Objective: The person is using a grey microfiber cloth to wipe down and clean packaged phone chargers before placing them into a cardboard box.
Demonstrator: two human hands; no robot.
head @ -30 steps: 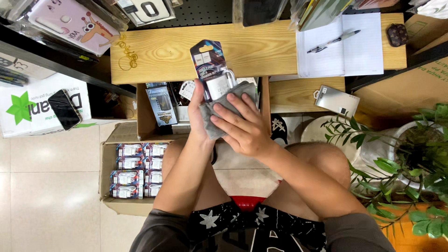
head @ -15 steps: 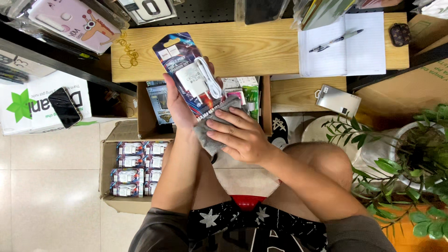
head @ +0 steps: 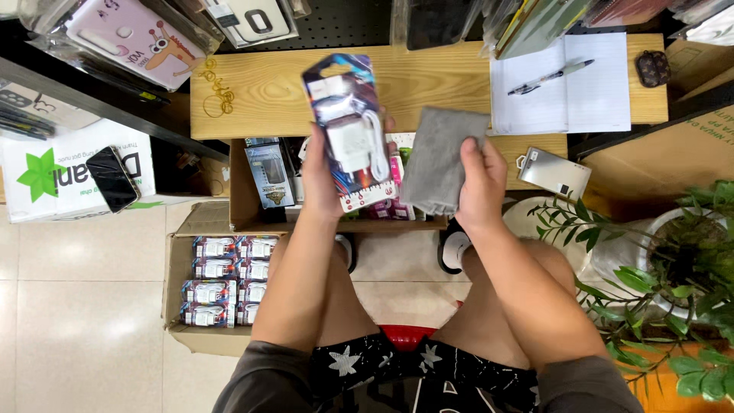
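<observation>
My left hand (head: pixel 325 180) holds up a blister-packed white charger with cable (head: pixel 348 130), its colourful card facing me. My right hand (head: pixel 479 180) grips a folded grey cloth (head: pixel 442 160) just to the right of the package, apart from it. Both hover over an open cardboard box (head: pixel 241 195) of packaged goods under a wooden shelf (head: pixel 428 84). I am seated, knees spread, feet on the tile floor.
A second cardboard box (head: pixel 177 283) with several similar charger packs sits on the floor at left. On the shelf lie a notebook with a pen (head: pixel 569 88) and a small case (head: pixel 652 67). A phone (head: pixel 111 178) rests on a white bag. A potted plant (head: pixel 673 260) stands at right.
The cloth has come off the charger package: my right hand drew it away to the right, while my left hand tilted the package upright facing me.
</observation>
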